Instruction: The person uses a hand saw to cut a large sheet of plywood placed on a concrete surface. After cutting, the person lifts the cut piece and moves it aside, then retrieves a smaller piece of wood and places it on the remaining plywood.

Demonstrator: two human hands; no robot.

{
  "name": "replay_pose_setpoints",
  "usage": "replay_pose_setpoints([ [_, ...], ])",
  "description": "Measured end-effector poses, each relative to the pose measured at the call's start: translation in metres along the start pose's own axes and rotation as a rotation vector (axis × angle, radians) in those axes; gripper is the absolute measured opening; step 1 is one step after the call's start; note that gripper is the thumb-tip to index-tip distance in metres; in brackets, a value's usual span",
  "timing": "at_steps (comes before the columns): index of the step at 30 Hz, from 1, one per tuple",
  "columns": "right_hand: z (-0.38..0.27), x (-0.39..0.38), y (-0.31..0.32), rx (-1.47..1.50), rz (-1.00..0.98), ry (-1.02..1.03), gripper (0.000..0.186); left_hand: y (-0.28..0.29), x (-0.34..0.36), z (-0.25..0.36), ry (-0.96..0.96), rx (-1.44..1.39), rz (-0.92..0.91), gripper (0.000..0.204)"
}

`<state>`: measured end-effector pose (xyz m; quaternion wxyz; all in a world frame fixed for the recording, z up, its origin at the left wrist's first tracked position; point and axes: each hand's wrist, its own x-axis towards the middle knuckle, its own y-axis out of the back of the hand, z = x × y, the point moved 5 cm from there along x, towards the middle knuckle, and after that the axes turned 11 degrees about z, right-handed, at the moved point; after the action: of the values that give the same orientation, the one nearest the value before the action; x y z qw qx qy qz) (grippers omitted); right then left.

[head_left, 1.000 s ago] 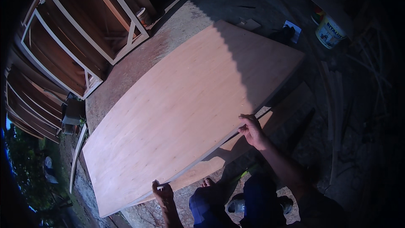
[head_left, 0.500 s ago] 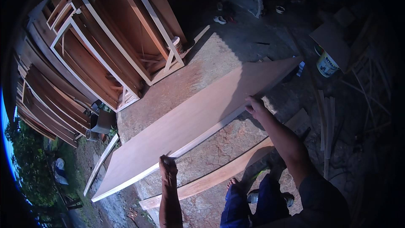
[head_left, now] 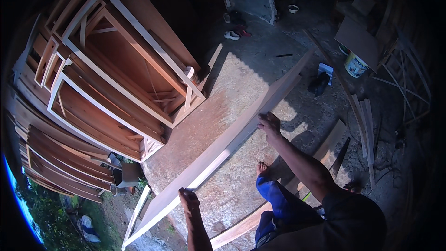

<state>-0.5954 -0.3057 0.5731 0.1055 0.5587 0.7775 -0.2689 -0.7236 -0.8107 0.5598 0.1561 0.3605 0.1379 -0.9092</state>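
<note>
Left grip (head_left: 189, 200): clasped on the near long edge of the wooden panel (head_left: 220, 146), toward its lower-left end
Right grip (head_left: 269, 124): clasped on that edge, nearer the upper-right end
Panel position: tilted, stretching past both hands
Floor (head_left: 227, 183): rough, partly sunlit
Surroundings: wooden frames (head_left: 155, 44) at left, white bucket (head_left: 357, 66) at right

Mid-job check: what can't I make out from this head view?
Head view:
Far side of wooden panel: turned away.
Exact finger placement of left hand and right hand: too small and shadowed.
Part of the floor plank: hidden by blue trousers.
Opening of the bucket: covered by the board.
Black object beside the white sheet: too dark to identify.
</note>
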Motion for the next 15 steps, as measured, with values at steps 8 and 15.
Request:
replay_pose_setpoints([
  [8,0.011,0.018,-0.063,0.088,0.031,-0.315,0.073,-0.043,0.046,0.058,-0.119,0.047,0.052,0.034],
  [15,0.006,0.019,-0.131,0.11,-0.024,-0.417,0.068,0.044,0.139,0.139,-0.47,0.267,0.132,0.054],
])
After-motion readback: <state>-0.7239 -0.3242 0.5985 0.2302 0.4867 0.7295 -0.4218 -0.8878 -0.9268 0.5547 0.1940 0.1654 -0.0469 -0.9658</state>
